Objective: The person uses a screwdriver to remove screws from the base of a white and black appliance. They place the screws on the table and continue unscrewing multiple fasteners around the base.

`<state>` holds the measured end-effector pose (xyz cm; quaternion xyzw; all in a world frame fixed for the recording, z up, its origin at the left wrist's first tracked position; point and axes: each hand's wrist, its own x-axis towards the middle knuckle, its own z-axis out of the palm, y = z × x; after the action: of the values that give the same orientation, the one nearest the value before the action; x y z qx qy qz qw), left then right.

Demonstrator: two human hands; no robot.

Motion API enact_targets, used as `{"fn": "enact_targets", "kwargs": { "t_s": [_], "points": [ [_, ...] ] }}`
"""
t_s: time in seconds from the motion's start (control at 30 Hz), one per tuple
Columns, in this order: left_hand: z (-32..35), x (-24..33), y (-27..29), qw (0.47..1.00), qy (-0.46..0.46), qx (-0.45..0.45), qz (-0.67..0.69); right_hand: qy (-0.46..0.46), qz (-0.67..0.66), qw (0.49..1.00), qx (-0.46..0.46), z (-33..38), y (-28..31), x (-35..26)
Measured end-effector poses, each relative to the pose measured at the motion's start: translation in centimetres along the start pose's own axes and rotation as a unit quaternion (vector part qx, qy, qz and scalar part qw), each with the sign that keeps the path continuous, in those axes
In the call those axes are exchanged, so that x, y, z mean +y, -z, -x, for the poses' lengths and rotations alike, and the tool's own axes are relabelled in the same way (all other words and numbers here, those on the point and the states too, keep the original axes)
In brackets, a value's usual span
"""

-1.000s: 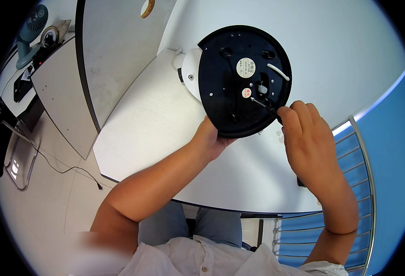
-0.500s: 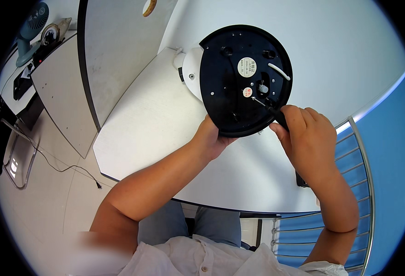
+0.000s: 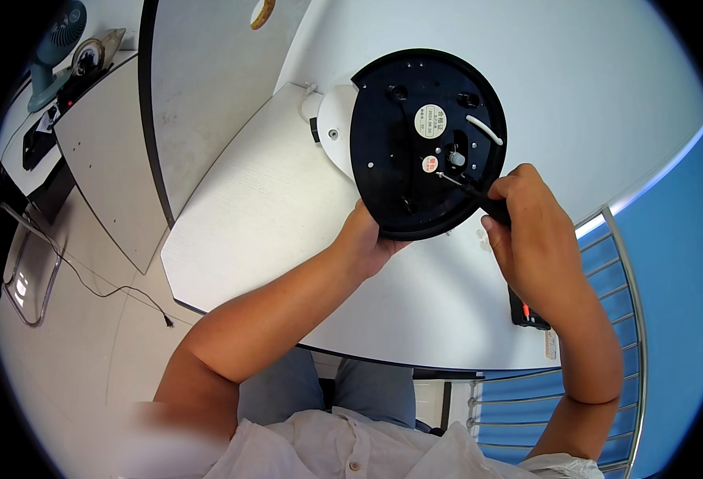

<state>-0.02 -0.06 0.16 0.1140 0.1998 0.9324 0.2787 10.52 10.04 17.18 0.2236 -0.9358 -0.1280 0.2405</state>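
A white appliance (image 3: 337, 132) with a round black base (image 3: 399, 144) is tipped so that its underside faces me. The base has a pale round sticker (image 3: 430, 121), a smaller red-and-white sticker (image 3: 430, 164), a grey knob-like part (image 3: 457, 159) and a short white cord (image 3: 484, 130). My left hand (image 3: 371, 247) grips its lower edge, with most fingers hidden behind. In my right hand (image 3: 535, 231), thumb and fingers close round the black handle of a screwdriver (image 3: 491, 206). Its tip rests at a small screw spot beside the red-and-white sticker.
White table (image 3: 248, 231) lies beneath, with a grey partition (image 3: 216, 88) at left. A black case (image 3: 522, 311) with a red item sits by my right forearm. Metal railing (image 3: 637, 319) curves along the right. A fan (image 3: 56, 48) and a loose plug cord (image 3: 128, 291) are farther left.
My right hand has turned on the screwdriver handle and shifted slightly right, showing more of the black case. The black base has tilted and dropped a little; my left hand keeps its hold.
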Motion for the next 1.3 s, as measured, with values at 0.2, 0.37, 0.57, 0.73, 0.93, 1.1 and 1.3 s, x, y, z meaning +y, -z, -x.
{"fn": "enact_targets", "kwargs": {
  "t_s": [0.2,0.37,0.57,0.73,0.93,1.1,1.3],
  "points": [
    [-0.4,-0.2,0.3,1.000,-0.004,-0.018,0.015,0.022,0.007,0.999,0.023,0.3,0.0,0.8],
    [-0.5,-0.2,0.4,1.000,0.000,-0.016,0.015,-0.025,0.017,1.000,0.009,0.7,-0.1,0.9],
    [0.1,0.0,-0.3,1.000,-0.001,0.013,0.003,-0.018,0.046,0.999,0.014,1.1,-0.9,1.0],
    [0.2,0.0,-0.3,1.000,-0.003,0.003,0.007,0.029,0.056,0.998,0.019,0.9,-0.9,0.8],
    [0.1,0.0,-0.2,1.000,-0.006,0.000,0.012,0.062,0.070,0.995,0.019,0.6,-0.7,0.5],
    [-0.1,-0.2,0.2,1.000,-0.001,-0.008,0.014,0.056,0.083,0.995,0.030,0.2,-0.4,0.1],
    [-0.1,-0.1,0.2,1.000,0.004,-0.004,0.014,0.063,0.088,0.993,0.038,0.2,-0.4,0.5]
  ]
}}
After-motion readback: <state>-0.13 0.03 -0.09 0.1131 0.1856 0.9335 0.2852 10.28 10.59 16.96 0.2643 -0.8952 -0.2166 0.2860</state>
